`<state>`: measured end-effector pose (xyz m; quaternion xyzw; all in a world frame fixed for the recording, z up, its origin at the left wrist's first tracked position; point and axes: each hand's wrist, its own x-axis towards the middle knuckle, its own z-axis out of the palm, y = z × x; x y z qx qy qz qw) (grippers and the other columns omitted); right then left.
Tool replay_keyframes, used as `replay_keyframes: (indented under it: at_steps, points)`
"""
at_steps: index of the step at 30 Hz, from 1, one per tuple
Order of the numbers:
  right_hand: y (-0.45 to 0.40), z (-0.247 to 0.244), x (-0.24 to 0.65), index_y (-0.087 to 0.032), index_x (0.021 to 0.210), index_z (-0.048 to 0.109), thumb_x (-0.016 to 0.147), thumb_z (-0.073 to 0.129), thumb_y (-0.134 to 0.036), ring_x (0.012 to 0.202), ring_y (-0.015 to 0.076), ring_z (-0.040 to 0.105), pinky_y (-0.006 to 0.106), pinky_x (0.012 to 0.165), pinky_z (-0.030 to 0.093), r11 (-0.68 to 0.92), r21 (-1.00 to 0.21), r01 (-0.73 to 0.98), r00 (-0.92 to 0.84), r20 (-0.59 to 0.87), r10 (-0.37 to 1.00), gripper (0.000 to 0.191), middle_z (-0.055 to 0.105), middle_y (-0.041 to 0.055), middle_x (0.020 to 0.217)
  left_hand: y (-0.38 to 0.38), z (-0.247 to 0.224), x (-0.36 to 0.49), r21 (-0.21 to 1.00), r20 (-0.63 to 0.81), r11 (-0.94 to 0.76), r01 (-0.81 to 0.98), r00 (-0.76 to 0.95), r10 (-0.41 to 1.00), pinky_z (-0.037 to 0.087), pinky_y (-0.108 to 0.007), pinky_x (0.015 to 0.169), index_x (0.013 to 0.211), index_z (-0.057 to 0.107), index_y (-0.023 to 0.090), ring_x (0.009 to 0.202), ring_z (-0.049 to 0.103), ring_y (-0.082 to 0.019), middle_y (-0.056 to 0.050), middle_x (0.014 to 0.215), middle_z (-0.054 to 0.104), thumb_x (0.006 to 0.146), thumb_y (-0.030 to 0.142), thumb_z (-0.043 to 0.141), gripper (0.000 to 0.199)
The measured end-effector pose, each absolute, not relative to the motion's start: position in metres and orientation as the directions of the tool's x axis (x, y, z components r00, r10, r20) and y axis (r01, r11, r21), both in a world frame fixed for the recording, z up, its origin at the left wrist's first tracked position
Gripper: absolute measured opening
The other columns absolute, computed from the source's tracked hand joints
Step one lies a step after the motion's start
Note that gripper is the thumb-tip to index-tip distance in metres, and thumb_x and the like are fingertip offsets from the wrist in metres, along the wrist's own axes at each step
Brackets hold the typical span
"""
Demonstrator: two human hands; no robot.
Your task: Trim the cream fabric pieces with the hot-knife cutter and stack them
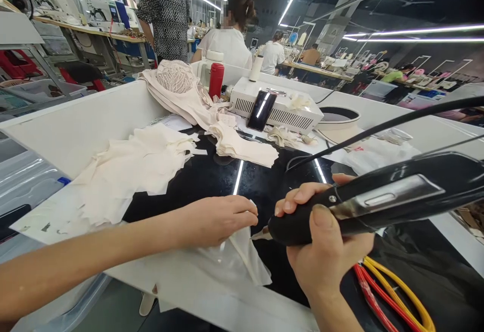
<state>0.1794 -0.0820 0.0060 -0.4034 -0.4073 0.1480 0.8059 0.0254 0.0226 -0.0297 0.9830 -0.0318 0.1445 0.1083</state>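
Observation:
My right hand [325,241] is wrapped round a black handheld tool [378,196] with a metal plate on its side. The tool's narrow tip points left, close to a cream fabric piece [245,254]. My left hand [227,218] pinches the upper end of that fabric, which hangs down over the black work surface [212,186] near the front edge. Left of the hands lies a loose pile of cream fabric pieces [139,160]. A neat stack of cream strips [245,145] sits beyond the hands.
Behind stand a lace-cupped garment stack [177,82], a red bottle [216,80], a phone [261,110] leaning on a white box [295,113], and a visor [338,120]. Red and yellow cables [401,291] lie front right. A cord [385,123] crosses above the tool. Other people work farther off.

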Motion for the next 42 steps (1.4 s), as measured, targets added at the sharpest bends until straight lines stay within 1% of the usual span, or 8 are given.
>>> replay_keyframes:
  at_steps: [3, 6, 11, 20, 26, 30, 38, 42]
  points:
    - [-0.082, 0.005, 0.18, -0.027, 0.12, 0.058, 0.086, 0.081, -0.029, 0.061, 0.0139, 0.062, 0.031, 0.057, 0.058, 0.639, -0.765, 0.077, 0.616, 0.541, 0.573, 0.041, 0.067, -0.0049, 0.08, 0.033, -0.034, 0.033, 0.283, 0.216, -0.951, -0.128, 0.974, -0.067, 0.049, -0.029, 0.114, 0.131, 0.061, 0.012, 0.131, 0.06, -0.021, -0.011, 0.133, 0.067, 0.088, -0.007, 0.054, 0.048]
    - [-0.084, 0.004, 0.181, -0.027, 0.12, 0.058, 0.087, 0.081, -0.029, 0.062, 0.0136, 0.062, 0.031, 0.057, 0.058, 0.648, -0.758, 0.067, 0.604, 0.548, 0.579, 0.041, 0.068, -0.0044, 0.081, 0.036, -0.036, 0.032, 0.322, 0.217, -0.938, -0.128, 0.974, -0.059, 0.05, -0.028, 0.11, 0.129, 0.063, 0.013, 0.126, 0.062, -0.021, -0.01, 0.129, 0.069, 0.089, -0.009, 0.052, 0.047]
    - [-0.085, 0.004, 0.182, -0.028, 0.121, 0.059, 0.087, 0.081, -0.029, 0.063, 0.0142, 0.064, 0.031, 0.057, 0.057, 0.644, -0.763, 0.06, 0.593, 0.546, 0.592, 0.04, 0.067, -0.0043, 0.082, 0.039, -0.036, 0.023, 0.35, 0.246, -0.926, -0.14, 0.968, -0.053, 0.052, -0.029, 0.103, 0.126, 0.066, 0.015, 0.117, 0.064, -0.021, -0.009, 0.123, 0.07, 0.09, -0.009, 0.048, 0.046]
    - [-0.086, 0.004, 0.182, -0.029, 0.121, 0.059, 0.087, 0.082, -0.031, 0.063, 0.0136, 0.064, 0.03, 0.058, 0.057, 0.64, -0.765, 0.064, 0.595, 0.545, 0.591, 0.041, 0.067, -0.0046, 0.082, 0.044, -0.033, 0.015, 0.374, 0.21, -0.918, -0.13, 0.976, -0.053, 0.052, -0.025, 0.098, 0.125, 0.07, 0.021, 0.115, 0.066, -0.018, -0.007, 0.127, 0.068, 0.088, -0.01, 0.05, 0.052]
    - [-0.086, 0.004, 0.181, -0.028, 0.121, 0.058, 0.087, 0.082, -0.031, 0.062, 0.0138, 0.063, 0.03, 0.055, 0.057, 0.645, -0.761, 0.068, 0.593, 0.551, 0.587, 0.041, 0.066, -0.0037, 0.083, 0.046, -0.03, 0.009, 0.341, 0.156, -0.931, -0.127, 0.985, -0.077, 0.053, -0.023, 0.095, 0.127, 0.069, 0.022, 0.122, 0.065, -0.019, -0.006, 0.137, 0.065, 0.081, -0.014, 0.048, 0.062]
    - [-0.086, 0.005, 0.18, -0.028, 0.119, 0.059, 0.085, 0.082, -0.031, 0.061, 0.0143, 0.063, 0.032, 0.056, 0.058, 0.634, -0.769, 0.082, 0.606, 0.544, 0.58, 0.041, 0.066, -0.0042, 0.081, 0.046, -0.03, 0.007, 0.309, 0.135, -0.942, -0.131, 0.987, -0.093, 0.053, -0.022, 0.094, 0.128, 0.067, 0.023, 0.122, 0.066, -0.018, -0.006, 0.14, 0.064, 0.08, -0.014, 0.048, 0.063]
    - [-0.077, 0.012, 0.18, -0.025, 0.115, 0.06, 0.081, 0.083, -0.03, 0.057, 0.0146, 0.062, 0.031, 0.052, 0.056, 0.653, -0.754, 0.068, 0.65, 0.53, 0.544, 0.041, 0.067, -0.0044, 0.076, 0.043, -0.035, 0.007, 0.276, 0.171, -0.949, -0.149, 0.98, -0.104, 0.055, -0.024, 0.095, 0.13, 0.067, 0.022, 0.124, 0.066, -0.019, -0.008, 0.142, 0.063, 0.082, -0.012, 0.053, 0.06]
    - [-0.071, 0.012, 0.178, -0.026, 0.113, 0.061, 0.079, 0.083, -0.03, 0.055, 0.0151, 0.062, 0.031, 0.051, 0.056, 0.648, -0.76, 0.05, 0.663, 0.511, 0.548, 0.041, 0.067, -0.0054, 0.075, 0.042, -0.037, 0.008, 0.274, 0.21, -0.95, -0.152, 0.973, -0.095, 0.056, -0.023, 0.092, 0.127, 0.068, 0.023, 0.122, 0.066, -0.018, -0.007, 0.14, 0.064, 0.083, -0.011, 0.054, 0.057]
